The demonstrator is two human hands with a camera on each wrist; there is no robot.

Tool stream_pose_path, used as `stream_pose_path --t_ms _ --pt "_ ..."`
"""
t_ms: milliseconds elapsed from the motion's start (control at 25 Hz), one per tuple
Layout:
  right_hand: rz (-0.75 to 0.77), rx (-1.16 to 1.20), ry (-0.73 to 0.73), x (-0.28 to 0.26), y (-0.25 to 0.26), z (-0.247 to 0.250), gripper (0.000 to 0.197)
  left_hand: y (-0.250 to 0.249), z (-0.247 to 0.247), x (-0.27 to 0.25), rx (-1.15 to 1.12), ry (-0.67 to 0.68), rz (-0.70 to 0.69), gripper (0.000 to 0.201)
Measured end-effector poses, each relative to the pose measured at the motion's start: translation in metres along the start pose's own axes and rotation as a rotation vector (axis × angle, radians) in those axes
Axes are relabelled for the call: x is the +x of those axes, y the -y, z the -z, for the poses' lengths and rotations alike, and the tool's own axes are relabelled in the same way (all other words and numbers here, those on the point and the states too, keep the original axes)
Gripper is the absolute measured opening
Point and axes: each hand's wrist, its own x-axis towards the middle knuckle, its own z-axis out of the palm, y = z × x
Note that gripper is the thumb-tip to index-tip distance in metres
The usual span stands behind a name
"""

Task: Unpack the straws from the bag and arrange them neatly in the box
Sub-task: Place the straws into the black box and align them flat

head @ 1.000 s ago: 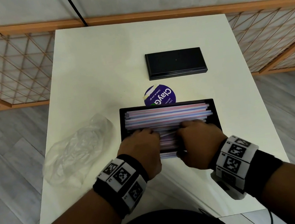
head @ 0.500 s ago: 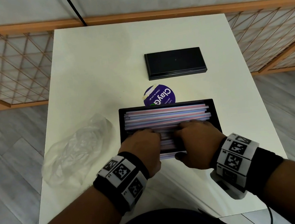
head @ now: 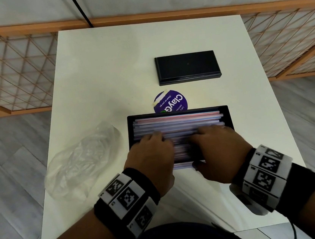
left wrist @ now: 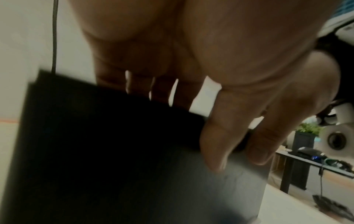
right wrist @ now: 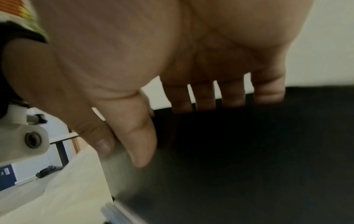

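Observation:
A black box (head: 229,114) near the table's front edge holds several pink, blue and white straws (head: 176,120) lying side by side, left to right. Both hands lie on the straws. My left hand (head: 151,150) covers the left half and my right hand (head: 216,144) the right half, fingers stretched over the pile. In the left wrist view the fingers reach over the box's near wall (left wrist: 95,136) and the thumb (left wrist: 216,144) lies against its outside. The right wrist view shows the same: near wall (right wrist: 249,151), thumb (right wrist: 139,144). The clear plastic bag (head: 78,162) lies crumpled to the left.
The box's black lid (head: 187,67) lies further back on the white table (head: 106,66). A round purple sticker (head: 172,102) sits just behind the box. Orange lattice fences (head: 8,78) flank the table on both sides.
Both hands have slid a little apart along the straws, the left leftward and the right rightward. The straws look more level. The bag and lid have stayed put.

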Motion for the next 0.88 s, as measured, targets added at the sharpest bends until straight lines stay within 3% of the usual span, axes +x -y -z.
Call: stream_pose_path --t_ms 80,240,360,520,720,880 --pt "0.016 0.034 -0.048 -0.009 -0.001 0.002 0.038 0.0 0.001 -0.002 -0.068 -0.03 -0.06 0.036" --pt "0.024 0.078 0.045 -0.007 0.005 -0.012 0.034 0.005 -0.009 0.005 -0.071 0.096 -0.029 0.025" --pt "0.019 0.03 0.037 0.004 -0.001 -0.018 0.038 0.007 -0.016 0.01 -0.061 0.047 0.011 0.027" --pt "0.017 0.072 0.009 0.011 -0.006 -0.018 0.026 0.011 -0.018 0.012 -0.094 0.02 0.033 0.031" --pt "0.066 0.115 -0.119 0.001 -0.007 -0.022 0.026 0.015 -0.017 0.005 -0.127 -0.074 -0.086 0.02" --pt "0.045 0.088 0.006 0.004 0.0 -0.029 0.02 0.011 -0.023 0.006 0.013 0.05 -0.05 0.02"
